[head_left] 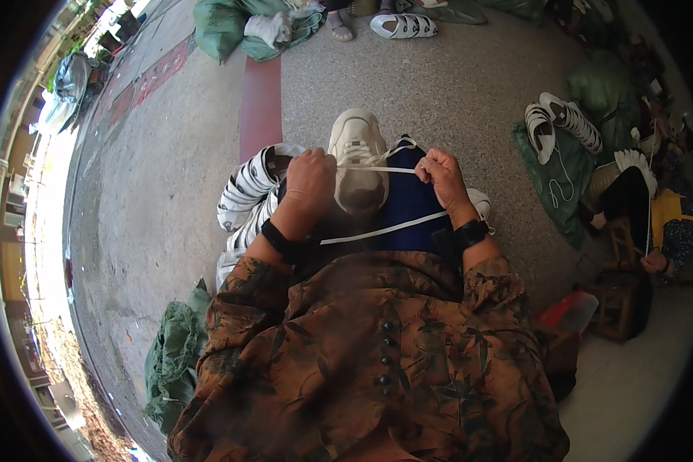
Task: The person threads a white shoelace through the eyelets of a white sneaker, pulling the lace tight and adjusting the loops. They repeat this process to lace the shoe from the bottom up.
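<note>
A cream sneaker [359, 127] rests on the dark blue cloth [412, 202] over my lap, its toe pointing away from me. A flat white shoelace [399, 169] runs taut across its laced front, between my two hands. My left hand [311, 182] is closed at the shoe's left side, its fingers curled around the lace end. To the right of the shoe, my right hand [442, 179] pinches the lace between thumb and fingers. Another length of lace slants across my lap below the shoe.
Several white shoes with dark openings [248, 192] are stacked by my left side. A green sack [175, 350] lies at lower left. On the right, a pair of shoes [562, 127] sits on green sacking, near a seated person's hand [654, 262]. More sacks [219, 29] stand ahead.
</note>
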`<state>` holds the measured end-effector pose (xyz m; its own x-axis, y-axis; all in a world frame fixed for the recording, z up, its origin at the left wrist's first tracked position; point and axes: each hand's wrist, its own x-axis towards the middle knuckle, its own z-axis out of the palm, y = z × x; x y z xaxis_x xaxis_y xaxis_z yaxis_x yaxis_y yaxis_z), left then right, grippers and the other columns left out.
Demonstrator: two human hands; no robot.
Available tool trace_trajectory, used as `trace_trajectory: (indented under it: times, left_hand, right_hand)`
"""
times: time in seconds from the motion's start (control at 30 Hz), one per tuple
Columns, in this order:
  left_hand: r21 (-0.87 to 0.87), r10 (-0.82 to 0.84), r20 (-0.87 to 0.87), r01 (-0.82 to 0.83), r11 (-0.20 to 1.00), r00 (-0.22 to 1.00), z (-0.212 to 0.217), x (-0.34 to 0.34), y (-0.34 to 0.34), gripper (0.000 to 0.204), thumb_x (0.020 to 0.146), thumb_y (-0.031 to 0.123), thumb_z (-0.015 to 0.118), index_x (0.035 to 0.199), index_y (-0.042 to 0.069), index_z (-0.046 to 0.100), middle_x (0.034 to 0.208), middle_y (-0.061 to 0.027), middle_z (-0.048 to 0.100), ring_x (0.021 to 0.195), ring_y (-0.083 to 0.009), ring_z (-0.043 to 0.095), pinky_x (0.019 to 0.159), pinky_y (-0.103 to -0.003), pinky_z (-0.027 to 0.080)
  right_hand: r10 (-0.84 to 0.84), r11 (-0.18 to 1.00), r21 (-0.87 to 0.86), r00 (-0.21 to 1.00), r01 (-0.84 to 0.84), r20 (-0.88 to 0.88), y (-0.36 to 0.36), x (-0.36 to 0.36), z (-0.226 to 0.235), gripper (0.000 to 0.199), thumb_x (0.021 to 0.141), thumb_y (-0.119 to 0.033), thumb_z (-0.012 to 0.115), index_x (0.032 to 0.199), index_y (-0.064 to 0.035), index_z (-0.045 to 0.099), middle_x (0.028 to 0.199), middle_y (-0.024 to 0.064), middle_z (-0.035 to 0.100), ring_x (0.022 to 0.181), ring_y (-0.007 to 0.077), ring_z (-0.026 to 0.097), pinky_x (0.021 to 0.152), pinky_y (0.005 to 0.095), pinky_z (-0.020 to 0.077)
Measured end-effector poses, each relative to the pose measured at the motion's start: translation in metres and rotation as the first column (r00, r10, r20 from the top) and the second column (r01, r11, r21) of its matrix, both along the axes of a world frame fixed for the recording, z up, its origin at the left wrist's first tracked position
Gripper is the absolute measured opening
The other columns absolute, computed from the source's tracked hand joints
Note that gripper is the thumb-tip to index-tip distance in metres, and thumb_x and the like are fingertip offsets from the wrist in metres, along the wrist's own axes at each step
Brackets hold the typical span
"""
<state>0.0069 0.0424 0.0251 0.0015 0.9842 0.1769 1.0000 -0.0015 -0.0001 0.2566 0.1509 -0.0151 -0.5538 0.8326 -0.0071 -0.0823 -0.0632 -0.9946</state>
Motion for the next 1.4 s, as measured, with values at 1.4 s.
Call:
trace_trajectory:
  times: [1.4]
  left_hand:
    - [0.081, -0.106, 0.728, 0.069, 0.994, 0.677, -0.032, -0.066, -0.042, 0.008, 0.083, 0.007, 0.059, 0.079, 0.001, 0.057, 0.069, -0.0101, 0.06, 0.064, -0.0191, 0.058, 0.061, -0.03, 0.046]
  right_hand:
    - [-0.358, 0.774, 0.63, 0.775, -0.067, 0.521, 0.035, 0.13, -0.03, 0.008, 0.084, -0.003, 0.054, 0.076, 0.0, 0.052, 0.063, 0.0021, 0.046, 0.06, 0.0109, 0.041, 0.058, 0.0276, 0.0389]
